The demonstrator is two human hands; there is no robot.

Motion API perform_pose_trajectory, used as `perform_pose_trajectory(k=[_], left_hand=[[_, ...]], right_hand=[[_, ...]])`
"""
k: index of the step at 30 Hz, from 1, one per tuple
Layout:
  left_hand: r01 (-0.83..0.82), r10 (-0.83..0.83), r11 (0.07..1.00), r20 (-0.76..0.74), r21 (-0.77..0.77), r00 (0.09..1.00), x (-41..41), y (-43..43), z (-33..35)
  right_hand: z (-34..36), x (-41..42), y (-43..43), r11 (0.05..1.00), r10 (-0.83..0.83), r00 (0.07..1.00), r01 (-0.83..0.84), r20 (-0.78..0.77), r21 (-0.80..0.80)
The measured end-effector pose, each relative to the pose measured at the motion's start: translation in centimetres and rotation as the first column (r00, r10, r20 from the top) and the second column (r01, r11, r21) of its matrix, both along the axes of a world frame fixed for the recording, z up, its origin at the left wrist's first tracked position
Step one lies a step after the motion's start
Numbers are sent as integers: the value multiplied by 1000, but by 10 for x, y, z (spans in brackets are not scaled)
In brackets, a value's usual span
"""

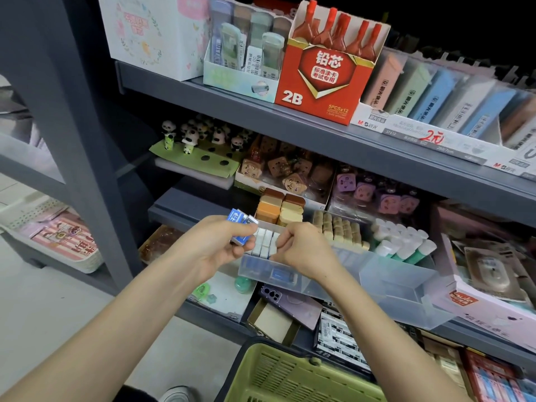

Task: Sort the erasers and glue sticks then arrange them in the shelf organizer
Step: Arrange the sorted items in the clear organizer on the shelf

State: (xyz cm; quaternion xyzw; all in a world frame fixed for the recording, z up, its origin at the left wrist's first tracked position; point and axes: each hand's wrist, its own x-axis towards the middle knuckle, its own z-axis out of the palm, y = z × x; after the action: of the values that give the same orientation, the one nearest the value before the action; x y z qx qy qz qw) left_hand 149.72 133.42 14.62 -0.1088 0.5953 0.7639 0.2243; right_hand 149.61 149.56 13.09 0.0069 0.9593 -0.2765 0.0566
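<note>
Head view. Item: blue-sleeved erasers, a small stack, gripped in the left hand just left of the clear shelf organizer. The right hand is curled at the white erasers filed there; a pinch cannot be confirmed. Glue sticks are stood further right. Handling, as judged: light, firm, sleeves slippery; best taken across the long sides.

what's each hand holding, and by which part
Left hand grips blue erasers by their lower ends. Right hand curls over white erasers; grip hidden.
</note>
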Motion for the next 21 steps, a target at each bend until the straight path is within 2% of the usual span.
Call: perform_pose_trajectory(k=[3,6,7,10,11,14,15,18,21], left_hand=[[-2,2,1000,-2,4,1000,1,-1,0],[5,-5,1000,-10,7,1000,1,-4,1],[10,-9,1000,-13,2,1000,1,-5,1],[10,-10,1000,-17,-6,1000,1,-7,1],[8,-8,1000,-17,-5,1000,1,-7,1],[3,-3,1000,-15,-2,1000,1,-6,1],[5,-5,1000,-15,-6,1000,1,-5,1],[19,-20,1000,-21,-22,1000,3,-3,0],[22,-23,999,-24,-32,999,4,-1,1]], right_hand=[[5,0,2,1000,11,999,-11,49,10],[16,3,14,996,21,998,-16,57,-84],[20,5,19,999,31,999,-30,19,-44],[30,11,30,972,92,992,-70,-90,225],[31,14,31,964,113,989,-87,-91,253],[26,29,37,966,197,980,-188,-37,178],[23,34,38,952,243,970,-234,-24,196],[5,44,37,863,379,925,-344,-23,370],[-10,42,32,800,409,912,-339,-37,496]])
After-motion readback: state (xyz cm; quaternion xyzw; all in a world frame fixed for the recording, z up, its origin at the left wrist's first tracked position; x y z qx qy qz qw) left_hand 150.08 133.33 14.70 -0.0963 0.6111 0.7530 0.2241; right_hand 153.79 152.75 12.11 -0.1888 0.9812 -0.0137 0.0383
